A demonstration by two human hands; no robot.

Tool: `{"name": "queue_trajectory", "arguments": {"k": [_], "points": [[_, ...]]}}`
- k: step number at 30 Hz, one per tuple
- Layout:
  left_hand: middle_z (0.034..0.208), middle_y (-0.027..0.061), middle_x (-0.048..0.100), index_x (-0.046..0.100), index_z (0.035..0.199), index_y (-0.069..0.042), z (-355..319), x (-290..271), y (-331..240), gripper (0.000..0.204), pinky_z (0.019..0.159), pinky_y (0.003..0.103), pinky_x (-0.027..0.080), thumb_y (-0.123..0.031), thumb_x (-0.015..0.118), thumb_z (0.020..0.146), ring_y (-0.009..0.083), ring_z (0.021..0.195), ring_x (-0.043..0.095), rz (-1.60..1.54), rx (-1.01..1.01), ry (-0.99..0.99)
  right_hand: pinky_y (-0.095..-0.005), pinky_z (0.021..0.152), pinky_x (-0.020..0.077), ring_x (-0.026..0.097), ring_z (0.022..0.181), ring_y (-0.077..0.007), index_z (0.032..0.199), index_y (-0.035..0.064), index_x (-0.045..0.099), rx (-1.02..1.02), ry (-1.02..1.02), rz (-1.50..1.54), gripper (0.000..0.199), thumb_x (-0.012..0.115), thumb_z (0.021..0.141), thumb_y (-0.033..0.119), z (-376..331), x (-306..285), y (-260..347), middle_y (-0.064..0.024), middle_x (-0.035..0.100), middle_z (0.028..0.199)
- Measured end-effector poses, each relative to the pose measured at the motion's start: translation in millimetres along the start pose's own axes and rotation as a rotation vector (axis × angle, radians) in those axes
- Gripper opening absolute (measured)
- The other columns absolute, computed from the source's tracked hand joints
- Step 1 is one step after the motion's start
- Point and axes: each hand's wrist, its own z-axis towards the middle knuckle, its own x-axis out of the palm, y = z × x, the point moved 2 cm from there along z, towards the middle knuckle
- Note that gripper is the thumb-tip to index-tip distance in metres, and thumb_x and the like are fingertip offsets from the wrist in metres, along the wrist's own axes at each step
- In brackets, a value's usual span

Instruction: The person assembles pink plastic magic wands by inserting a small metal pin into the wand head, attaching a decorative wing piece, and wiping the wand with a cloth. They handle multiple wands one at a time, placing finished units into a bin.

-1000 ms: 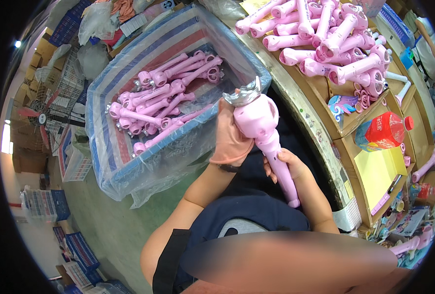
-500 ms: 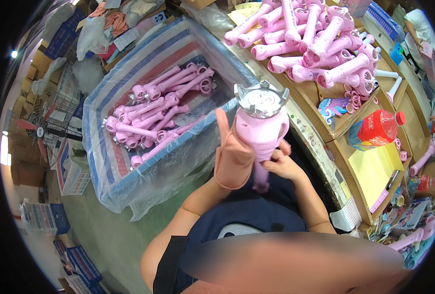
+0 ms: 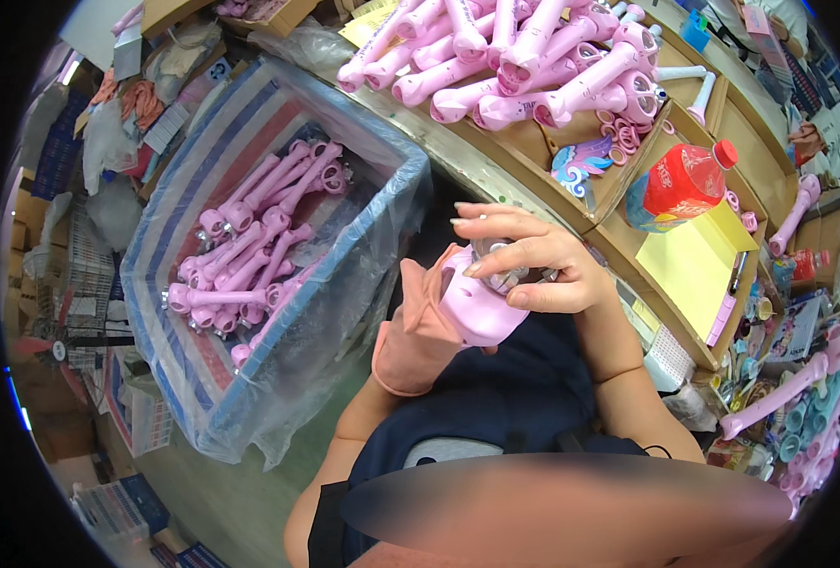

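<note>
Over lap: 1 pink toy (image 3: 481, 308), L gloved hand (image 3: 415, 336) grip closed round it, R hand (image 3: 533, 265) fingers curled on top.

Bin (image 3: 155, 312) of wands (image 3: 249, 256) left of lap, wand pile (image 3: 524, 57) on bench (image 3: 618, 180) ahead.

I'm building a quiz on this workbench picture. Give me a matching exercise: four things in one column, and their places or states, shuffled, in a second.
Things:
1. pink toy wand
2. red bottle
3. yellow pad
4. striped bag-lined bin

Places or states:
A. lies flat on the bench, just below the bottle
B. gripped by the gloved left hand, the bare right hand on its top
C. stands to the person's left, holding finished wands
D. lies on its side on the bench, cap pointing right

Pairs: 1-B, 2-D, 3-A, 4-C
</note>
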Motion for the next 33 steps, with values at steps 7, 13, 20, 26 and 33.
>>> {"name": "queue_trajectory", "arguments": {"k": [7,13,20,26,33], "points": [[0.094,0.0159,0.064,0.039,0.102,0.000,-6,3,-3,0.043,0.069,0.030,0.053,-0.016,0.073,0.081,0.0228,0.084,0.067,-0.076,0.042,-0.038,-0.0491,0.102,0.0366,0.054,0.114,-0.0363,0.094,0.0014,0.070,0.003,-0.015,0.022,0.018,0.067,0.077,0.009,-7,7,0,-0.0124,0.069,0.103],[0.100,0.0215,0.060,0.047,0.116,0.009,-11,-4,-13,0.052,0.069,0.037,0.050,-0.017,0.073,0.080,0.0270,0.082,0.061,0.505,0.380,-0.180,-0.0460,0.105,0.0354,0.043,0.129,-0.0310,0.098,0.0026,0.062,-0.091,-0.371,0.620,0.029,0.060,0.092,0.031,-17,11,-12,-0.0198,0.048,0.130],[0.114,0.0205,0.052,0.049,0.125,0.005,-18,-5,0,0.045,0.075,0.036,0.045,-0.009,0.055,0.083,0.0341,0.094,0.053,0.117,0.235,-0.105,-0.0412,0.096,0.0459,0.052,0.119,-0.0310,0.110,-0.0034,0.057,0.090,-0.281,1.161,0.046,0.056,0.093,0.040,-30,42,-33,-0.0228,0.049,0.130],[0.104,0.0165,0.056,0.052,0.115,0.005,-10,0,33,0.040,0.070,0.033,0.045,-0.013,0.063,0.081,0.0275,0.087,0.055,-0.114,0.142,-0.126,-0.0353,0.090,0.0502,0.060,0.107,-0.0241,0.102,-0.0018,0.059,0.186,-0.372,1.088,0.029,0.057,0.094,0.026,-41,37,-23,-0.0216,0.055,0.126],[0.092,0.0119,0.060,0.055,0.103,0.005,2,17,54,0.037,0.066,0.028,0.043,-0.018,0.071,0.079,0.0199,0.080,0.057,-0.367,0.041,-0.209,-0.0351,0.091,0.0498,0.060,0.108,-0.0255,0.097,-0.0006,0.059,0.211,-0.403,1.136,0.029,0.058,0.094,0.028,-38,46,-29,-0.0240,0.053,0.127]]}}
